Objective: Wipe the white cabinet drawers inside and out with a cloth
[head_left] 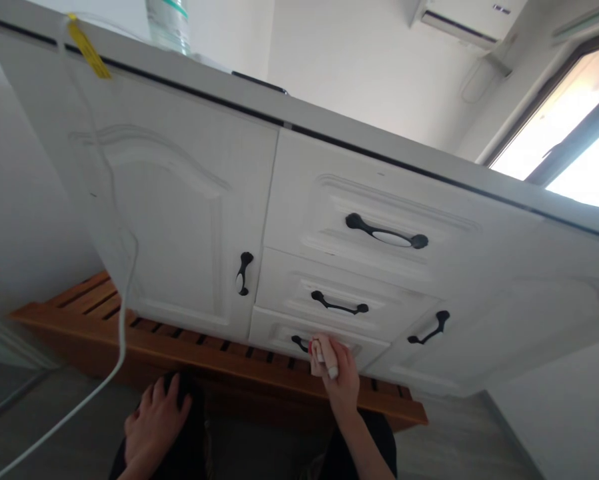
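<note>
My right hand [344, 383] is closed round a small crumpled pale cloth [317, 365] with a bit of red on it. It presses at the right end of the black handle [299, 343] on the bottom drawer, covering part of that handle. My left hand [154, 420] lies on my dark-clad knee, fingers spread, holding nothing. Above the right hand are the middle drawer's black handle [339, 304] and the top drawer's handle [387, 232], which has a white inset. All three drawers of the white cabinet [179, 207] are closed.
A slatted wooden bench [229, 363] runs along the cabinet's bottom. A white cable [123, 327] with a yellow tag [88, 48] hangs down the left front. On top stand a clear bottle [168, 23] and a flat dark object [259, 82]. Door handles [243, 273] flank the drawers.
</note>
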`<state>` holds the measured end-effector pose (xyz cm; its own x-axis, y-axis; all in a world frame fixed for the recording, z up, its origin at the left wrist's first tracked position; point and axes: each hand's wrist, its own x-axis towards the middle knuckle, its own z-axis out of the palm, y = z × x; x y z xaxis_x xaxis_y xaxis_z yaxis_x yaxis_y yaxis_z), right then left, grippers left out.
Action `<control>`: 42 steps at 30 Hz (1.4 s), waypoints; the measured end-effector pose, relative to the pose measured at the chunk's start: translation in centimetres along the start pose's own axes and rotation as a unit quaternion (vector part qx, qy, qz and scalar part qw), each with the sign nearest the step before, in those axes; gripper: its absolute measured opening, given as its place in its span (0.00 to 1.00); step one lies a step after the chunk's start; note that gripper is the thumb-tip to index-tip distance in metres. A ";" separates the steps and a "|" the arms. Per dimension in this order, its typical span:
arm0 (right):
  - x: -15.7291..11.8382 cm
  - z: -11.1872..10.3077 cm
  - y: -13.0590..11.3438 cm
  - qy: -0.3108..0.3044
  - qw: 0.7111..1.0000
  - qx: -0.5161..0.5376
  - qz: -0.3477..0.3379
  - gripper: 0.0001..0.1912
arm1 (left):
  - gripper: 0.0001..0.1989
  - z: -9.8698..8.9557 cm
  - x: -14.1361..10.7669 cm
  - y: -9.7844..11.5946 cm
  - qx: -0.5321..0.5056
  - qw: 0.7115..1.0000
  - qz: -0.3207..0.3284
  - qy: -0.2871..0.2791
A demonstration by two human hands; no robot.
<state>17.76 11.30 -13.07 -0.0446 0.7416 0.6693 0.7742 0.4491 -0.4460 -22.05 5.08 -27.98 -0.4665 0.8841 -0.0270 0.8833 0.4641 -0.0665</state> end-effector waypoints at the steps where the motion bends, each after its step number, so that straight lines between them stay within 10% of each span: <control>1: 0.9 0.4 -1.5 0.012 1.000 0.014 -0.024 0.25 | 0.31 -0.1 0.0 0.0 -0.001 1.000 -0.001 -0.003; 9: 7.4 10.4 -8.6 0.043 0.970 -0.066 -0.231 0.25 | 0.31 -0.7 -0.5 -0.3 -0.001 1.000 -0.005 0.000; 16: 4.2 20.3 -7.8 -0.296 0.857 -0.105 -0.408 0.24 | 0.30 -1.9 -0.7 -0.4 -0.004 1.000 -0.010 -0.003; 21: 2.7 22.6 -6.7 -0.338 0.822 -0.115 -0.443 0.15 | 0.30 -2.3 -0.6 -0.6 0.000 1.000 -0.008 -0.011; 32: 0.9 12.4 3.9 -0.332 0.817 -0.094 -0.462 0.17 | 0.30 -1.9 -0.5 -0.6 -0.016 1.000 -0.015 0.021; 42: -2.3 -0.6 11.1 -0.255 0.887 -0.162 -0.348 0.21 | 0.32 0.0 -0.2 -0.8 -0.025 0.999 -0.009 0.035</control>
<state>26.85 14.33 -19.20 -0.7991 0.5074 0.3225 0.5846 0.7810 0.2198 -22.67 4.48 -27.89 -0.4800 0.8762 0.0436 0.8765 0.4810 -0.0163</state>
